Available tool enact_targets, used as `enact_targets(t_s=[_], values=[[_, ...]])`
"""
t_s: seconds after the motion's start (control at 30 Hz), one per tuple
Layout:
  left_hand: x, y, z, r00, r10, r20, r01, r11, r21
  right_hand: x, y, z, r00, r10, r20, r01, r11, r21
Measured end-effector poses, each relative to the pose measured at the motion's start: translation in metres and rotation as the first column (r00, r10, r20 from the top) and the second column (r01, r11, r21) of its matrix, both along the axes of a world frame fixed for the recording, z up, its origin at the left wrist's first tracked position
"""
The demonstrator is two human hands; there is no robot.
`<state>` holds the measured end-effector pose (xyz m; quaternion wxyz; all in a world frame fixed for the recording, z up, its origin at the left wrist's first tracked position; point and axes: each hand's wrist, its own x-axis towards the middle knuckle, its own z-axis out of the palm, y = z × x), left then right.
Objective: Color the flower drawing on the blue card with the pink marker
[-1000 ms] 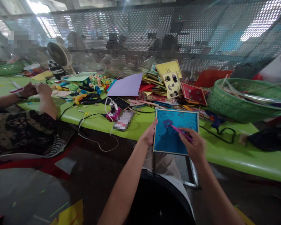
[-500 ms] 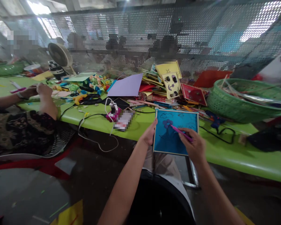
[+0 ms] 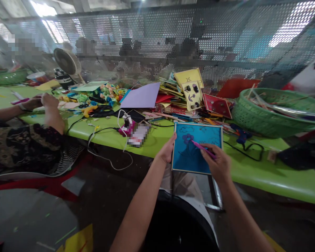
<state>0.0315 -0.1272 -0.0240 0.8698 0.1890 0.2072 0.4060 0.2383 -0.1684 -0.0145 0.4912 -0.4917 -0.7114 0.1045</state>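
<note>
Both hands on blue card (image 3: pixel 196 148) — left (image 3: pixel 167 151) edge, right (image 3: pixel 217 162) with pen (image 3: pixel 202 148)

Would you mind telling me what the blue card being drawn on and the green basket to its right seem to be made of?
The blue card looks like matte paper or thin board: flat, dull, with a pale border. The green basket seems woven plastic, judging by its slightly glossy, ribbed wall, though painted wicker is possible.

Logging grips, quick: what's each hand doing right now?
Left hand: closed on the blue card's left edge.
Right hand: closed on a pink pen.
</note>
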Motion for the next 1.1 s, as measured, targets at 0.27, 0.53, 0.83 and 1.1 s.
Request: enact_targets(t_s=[0.27,0.53,0.83,1.1], values=[[-0.0003,-0.0009,0.0028,1.000,0.013,-0.012,-0.013,1.000,-0.020,0.0022,0.0003,-0.0013,1.000,0.012,-0.002,-0.012,1.000,-0.021],[-0.0001,-0.0004,0.0004,1.000,0.008,-0.031,-0.008,1.000,-0.017,0.0006,0.0008,-0.0008,1.000,0.001,-0.023,-0.002,1.000,-0.011],[0.0008,-0.0030,0.0070,0.999,0.043,0.002,-0.043,0.999,-0.020,0.0028,-0.0008,0.0005,0.998,0.055,0.034,-0.054,0.998,-0.008],[0.0007,-0.0020,0.0047,0.999,0.017,-0.034,-0.017,1.000,0.010,0.0004,0.0002,0.0014,1.000,0.021,-0.006,-0.021,1.000,0.002]])
